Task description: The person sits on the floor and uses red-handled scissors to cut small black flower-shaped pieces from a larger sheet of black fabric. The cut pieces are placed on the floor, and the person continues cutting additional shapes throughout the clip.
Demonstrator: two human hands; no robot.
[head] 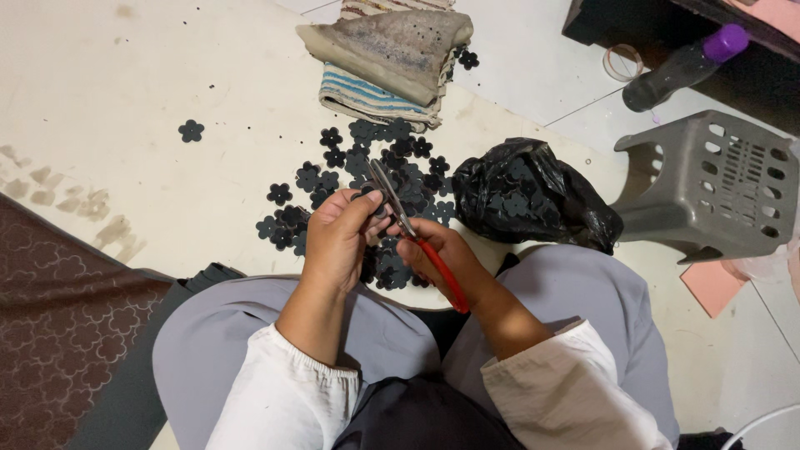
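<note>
My right hand point(446, 254) grips red-handled pliers point(412, 233), their metal jaws pointing up and left. My left hand point(337, 237) pinches a small dark flower-shaped piece point(371, 193) at the jaws. Below and beyond both hands lies a pile of several dark flower-shaped pieces point(367, 162) on the pale floor. My knees in grey trousers frame the hands.
A black plastic bag point(533, 196) holding more flower pieces sits right of the pile. A folded striped cloth with a grey pad point(387, 58) lies beyond. A grey plastic stool point(717, 187) lies tipped at right, a purple-capped bottle point(683, 67) behind it. A brown patterned mat point(58, 308) is at left.
</note>
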